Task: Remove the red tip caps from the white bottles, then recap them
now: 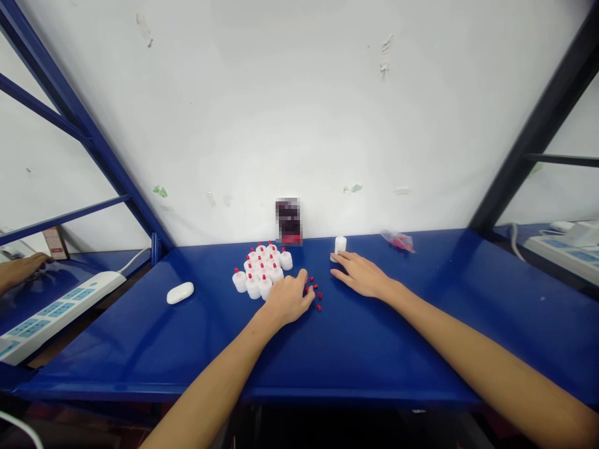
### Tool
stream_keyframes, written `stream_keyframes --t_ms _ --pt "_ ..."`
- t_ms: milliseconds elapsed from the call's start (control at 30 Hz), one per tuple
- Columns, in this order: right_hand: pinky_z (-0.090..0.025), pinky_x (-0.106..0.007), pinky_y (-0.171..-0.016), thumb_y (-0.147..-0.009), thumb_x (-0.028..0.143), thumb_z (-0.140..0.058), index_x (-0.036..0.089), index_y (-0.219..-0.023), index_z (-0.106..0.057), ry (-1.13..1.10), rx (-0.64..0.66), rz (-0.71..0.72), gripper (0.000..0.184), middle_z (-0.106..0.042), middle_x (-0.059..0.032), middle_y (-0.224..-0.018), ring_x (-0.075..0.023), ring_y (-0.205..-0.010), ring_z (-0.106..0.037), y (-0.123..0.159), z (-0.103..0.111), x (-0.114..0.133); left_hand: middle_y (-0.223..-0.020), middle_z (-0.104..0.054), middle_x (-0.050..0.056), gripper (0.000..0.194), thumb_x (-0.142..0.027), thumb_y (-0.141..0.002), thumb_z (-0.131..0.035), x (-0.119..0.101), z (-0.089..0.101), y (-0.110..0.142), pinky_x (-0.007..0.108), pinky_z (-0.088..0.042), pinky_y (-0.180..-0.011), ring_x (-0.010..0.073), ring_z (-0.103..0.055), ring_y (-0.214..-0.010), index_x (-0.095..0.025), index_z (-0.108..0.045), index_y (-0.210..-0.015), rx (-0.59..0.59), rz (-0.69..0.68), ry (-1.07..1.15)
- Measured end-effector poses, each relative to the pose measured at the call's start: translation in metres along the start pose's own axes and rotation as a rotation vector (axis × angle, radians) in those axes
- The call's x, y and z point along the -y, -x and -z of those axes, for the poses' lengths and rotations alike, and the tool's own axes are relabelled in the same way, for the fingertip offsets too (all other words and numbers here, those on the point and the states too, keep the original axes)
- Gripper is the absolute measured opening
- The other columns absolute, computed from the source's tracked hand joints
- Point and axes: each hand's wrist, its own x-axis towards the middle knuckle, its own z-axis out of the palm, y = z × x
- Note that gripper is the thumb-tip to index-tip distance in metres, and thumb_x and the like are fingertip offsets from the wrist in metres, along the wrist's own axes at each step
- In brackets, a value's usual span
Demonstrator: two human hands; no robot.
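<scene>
My left hand (291,298) is low over the blue table, thumb and index finger apart, beside several small loose red caps (319,295). One cap shows between the thumb and index finger, but no grip on it is visible. Just left of this hand stands a cluster of white bottles (253,287) with red tips. My right hand (361,274) reaches in from the right with its fingers stretched out. Its fingertips are at a lone white bottle (340,244); they partly cover its lower part, and whether they touch it I cannot tell.
A white rounded case (180,293) lies on the table (187,349) at the left. Toward the back right is a clear bag of red pieces (399,241). A pixelated dark object (289,221) leans at the wall. Another person's hand (28,269) and a power strip (60,315) are far left.
</scene>
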Motion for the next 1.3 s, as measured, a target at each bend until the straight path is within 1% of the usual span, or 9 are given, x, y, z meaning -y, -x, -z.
stream_keyframes --t_ms 200,367,500,600,700,867,1100,1200,1300 --pt "-0.046 -0.051 -0.098 -0.098 0.047 -0.038 0.023 -0.148 -0.038 0.02 0.009 -0.016 0.055 -0.041 -0.0161 -0.149 -0.0348 -0.126 -0.051 0.002 0.001 0.004 -0.093 -0.067 0.007 0.019 -0.03 -0.095 -0.04 -0.001 0.011 0.0 0.03 -0.044 -0.064 0.0234 -0.065 -0.081 -0.02 -0.051 -0.107 -0.142 -0.027 0.01" --pt "-0.049 -0.039 -0.087 -0.096 0.038 -0.043 0.021 -0.137 -0.05 0.008 -0.106 -0.04 0.045 -0.049 -0.0141 -0.141 -0.0282 -0.11 -0.061 0.002 0.014 0.012 -0.1 -0.066 0.007 0.021 -0.026 -0.095 -0.04 0.022 0.056 -0.025 0.031 -0.045 -0.074 0.0224 -0.059 -0.093 -0.02 -0.058 -0.103 -0.286 -0.069 -0.071" --pt "-0.043 -0.032 -0.08 -0.095 0.027 -0.044 0.019 -0.102 -0.067 -0.13 -0.227 0.021 0.025 -0.07 -0.007 -0.1 -0.0193 -0.085 -0.064 0.001 0.021 0.02 -0.098 -0.067 0.013 0.027 -0.034 -0.092 -0.046 0.045 0.08 -0.058 0.04 -0.043 -0.082 0.03 -0.055 -0.099 -0.015 -0.065 -0.099 -0.119 -0.034 -0.321" --pt "-0.037 -0.033 -0.078 -0.093 0.024 -0.047 0.018 -0.075 -0.065 -0.2 -0.277 -0.001 0.026 -0.064 0.0 -0.063 -0.0142 -0.06 -0.054 0.0 0.022 0.027 -0.103 -0.068 0.016 0.024 -0.034 -0.088 -0.055 0.051 0.079 -0.074 0.045 -0.04 -0.088 0.0329 -0.052 -0.104 -0.014 -0.068 -0.09 0.048 -0.048 -0.419" --pt "-0.035 -0.032 -0.074 -0.09 0.023 -0.048 0.018 -0.066 -0.06 -0.232 -0.315 -0.04 0.028 -0.057 0.0013 -0.054 -0.0139 -0.055 -0.045 0.001 0.02 0.031 -0.102 -0.068 0.015 0.022 -0.032 -0.089 -0.053 0.048 0.071 -0.078 0.042 -0.04 -0.086 0.0313 -0.053 -0.104 -0.016 -0.069 -0.089 0.057 -0.087 -0.393" --pt "-0.038 -0.03 -0.069 -0.089 0.02 -0.049 0.019 -0.075 -0.062 -0.334 -0.326 0.005 0.019 -0.057 0.0012 -0.059 -0.015 -0.058 -0.048 0.001 0.015 0.029 -0.092 -0.067 0.01 0.025 -0.035 -0.093 -0.047 0.028 0.059 -0.076 0.033 -0.042 -0.071 0.0252 -0.059 -0.089 -0.018 -0.066 -0.092 -0.099 -0.126 -0.192" --pt "-0.049 -0.033 -0.077 -0.085 0.017 -0.052 0.021 -0.107 -0.054 -0.508 -0.504 0.082 0.023 -0.058 -0.0074 -0.106 -0.0183 -0.082 -0.059 0.001 0.015 0.03 -0.081 -0.061 0.004 0.023 -0.033 -0.091 -0.049 -0.002 0.056 -0.062 0.033 -0.038 -0.074 0.0202 -0.055 -0.081 -0.018 -0.057 -0.075 -0.438 -0.168 0.1" --pt "-0.049 -0.037 -0.085 -0.082 0.02 -0.06 0.023 -0.126 -0.043 -0.597 -0.485 0.144 0.048 -0.055 -0.0091 -0.12 -0.0204 -0.094 -0.06 0.004 0.017 0.038 -0.072 -0.058 0.001 0.029 -0.032 -0.091 -0.051 -0.007 0.047 -0.047 0.033 -0.036 -0.076 0.0172 -0.052 -0.075 -0.017 -0.052 -0.067 -0.448 -0.197 0.289" --pt "-0.049 -0.037 -0.088 -0.082 0.024 -0.064 0.023 -0.121 -0.046 -0.673 -0.391 0.255 0.043 -0.06 -0.0071 -0.113 -0.0205 -0.096 -0.061 0.007 0.02 0.052 -0.067 -0.053 -0.001 0.034 -0.035 -0.096 -0.043 -0.005 0.035 -0.032 0.029 -0.035 -0.065 0.0137 -0.048 -0.064 -0.018 -0.047 -0.067 -0.338 -0.271 0.479"
